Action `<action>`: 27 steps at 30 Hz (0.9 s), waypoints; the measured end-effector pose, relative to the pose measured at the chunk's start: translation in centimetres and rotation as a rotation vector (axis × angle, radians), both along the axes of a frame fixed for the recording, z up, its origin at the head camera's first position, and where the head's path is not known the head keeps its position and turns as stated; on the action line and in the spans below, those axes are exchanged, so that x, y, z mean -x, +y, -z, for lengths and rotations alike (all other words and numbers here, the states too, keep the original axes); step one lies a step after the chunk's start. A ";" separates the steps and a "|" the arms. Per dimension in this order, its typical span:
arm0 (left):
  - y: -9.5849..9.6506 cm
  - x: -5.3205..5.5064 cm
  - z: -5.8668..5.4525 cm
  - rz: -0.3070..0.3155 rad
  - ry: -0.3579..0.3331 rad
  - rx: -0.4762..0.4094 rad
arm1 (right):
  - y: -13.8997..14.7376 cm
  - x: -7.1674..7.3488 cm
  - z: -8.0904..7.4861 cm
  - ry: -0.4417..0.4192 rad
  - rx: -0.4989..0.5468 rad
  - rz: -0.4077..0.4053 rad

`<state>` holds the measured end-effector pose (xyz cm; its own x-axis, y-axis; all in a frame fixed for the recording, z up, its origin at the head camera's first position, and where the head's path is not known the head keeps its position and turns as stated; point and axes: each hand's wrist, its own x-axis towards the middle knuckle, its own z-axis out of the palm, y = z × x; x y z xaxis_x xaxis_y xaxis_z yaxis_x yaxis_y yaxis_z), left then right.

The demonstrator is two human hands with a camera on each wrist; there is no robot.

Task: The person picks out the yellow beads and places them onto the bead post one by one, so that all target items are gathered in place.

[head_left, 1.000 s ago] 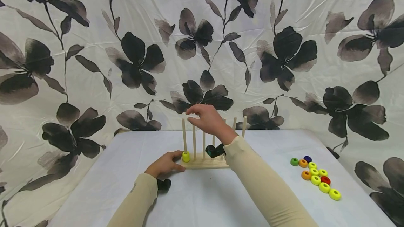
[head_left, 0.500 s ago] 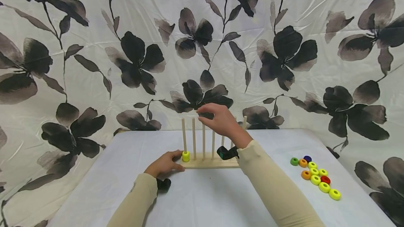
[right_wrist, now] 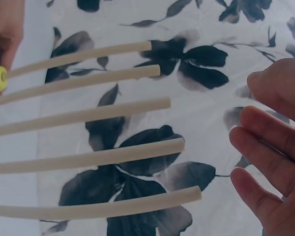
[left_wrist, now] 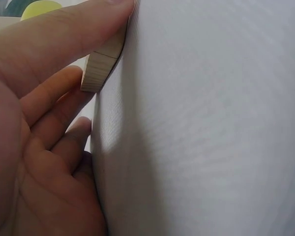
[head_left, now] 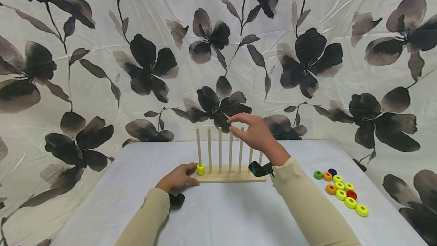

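Observation:
On the table stands a wooden peg rack with a row of several upright pegs. Yellow rings sit at the foot of its leftmost peg. My left hand grips the left end of the base, with the thumb along the front and the fingers behind; the left wrist view shows the thumb and fingers on the wood. Above the pegs on the right half is my right hand, thumb and fingers apart, holding nothing. In the right wrist view its fingers are clear of the peg tips.
Several loose rings lie on the right of the white-covered table: yellow ones, a red ring, orange ones, a green ring and a dark blue ring. A floral cloth hangs behind.
My right hand has moved rightward along the peg tops, from near the left pegs toward the right ones. The left hand, rack and rings stay where they were.

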<state>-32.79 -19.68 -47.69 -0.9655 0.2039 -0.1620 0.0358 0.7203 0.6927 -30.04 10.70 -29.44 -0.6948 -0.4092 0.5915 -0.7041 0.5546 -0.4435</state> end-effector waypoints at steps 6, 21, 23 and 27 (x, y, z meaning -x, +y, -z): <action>-0.1 -0.1 -0.1 -0.004 0.006 0.005 | 0.9 -0.4 0.2 0.008 0.020 0.015; 0.0 -0.1 -0.1 -0.022 -0.003 -0.006 | 3.8 -1.0 1.3 0.093 0.050 0.064; 0.0 -0.1 0.0 -0.024 -0.008 -0.010 | 4.3 -1.1 1.4 0.088 0.050 0.077; 0.0 -0.2 0.0 -0.022 -0.011 -0.008 | 5.3 -1.1 1.7 0.090 0.055 0.087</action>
